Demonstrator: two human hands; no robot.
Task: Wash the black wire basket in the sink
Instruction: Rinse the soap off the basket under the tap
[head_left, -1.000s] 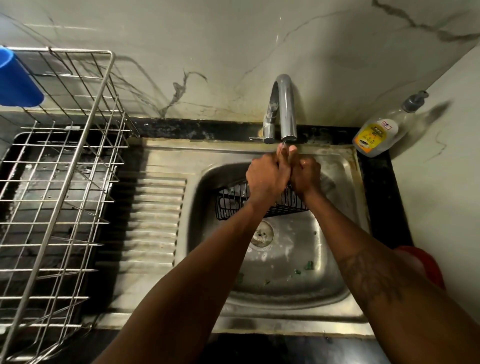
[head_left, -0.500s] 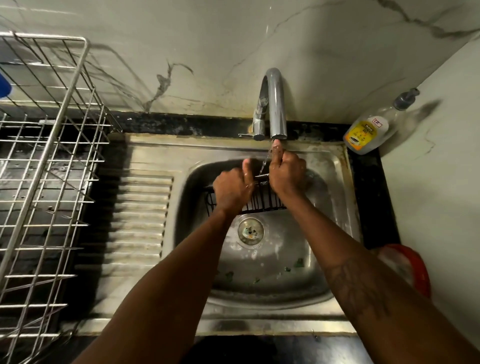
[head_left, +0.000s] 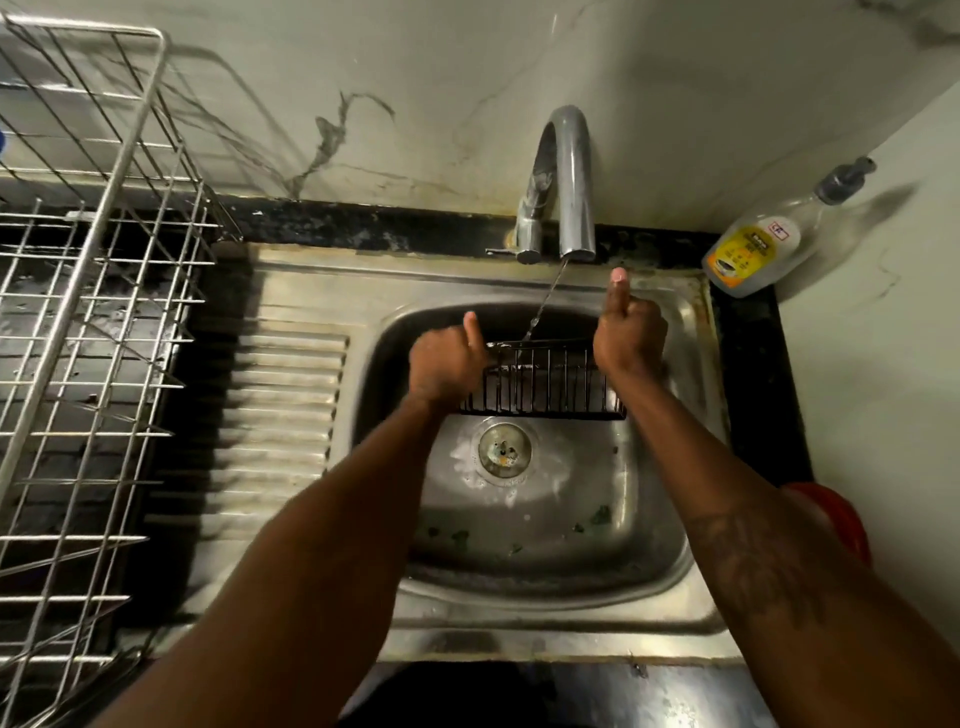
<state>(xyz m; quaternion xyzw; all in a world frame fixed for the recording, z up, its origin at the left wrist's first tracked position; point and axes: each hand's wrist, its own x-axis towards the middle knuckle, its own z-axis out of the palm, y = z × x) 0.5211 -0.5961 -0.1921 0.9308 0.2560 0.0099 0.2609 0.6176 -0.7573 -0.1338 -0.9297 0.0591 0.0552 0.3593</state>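
Head view: the black wire basket (head_left: 545, 379) is held inside the sink (head_left: 571, 587), over the far part of the bowl beyond the drain (head_left: 504, 449). Its upper rim is met by the thin water stream (head_left: 543, 306) from the faucet (head_left: 571, 176). The left end is gripped by the left hand (head_left: 447, 364) and the right end by the right hand (head_left: 631, 338). The fingers are curled round the wire, mostly hidden behind the backs of the hands. The left thumb (head_left: 471, 327) and the right thumb (head_left: 619, 291) are raised. Both forearms are stretched forward. For a good rinse, the basket should probably be tilted and shifted sideways, so that every wire is passed under the narrow stream. The grip should be kept firm, since wet wire is likely slippery.
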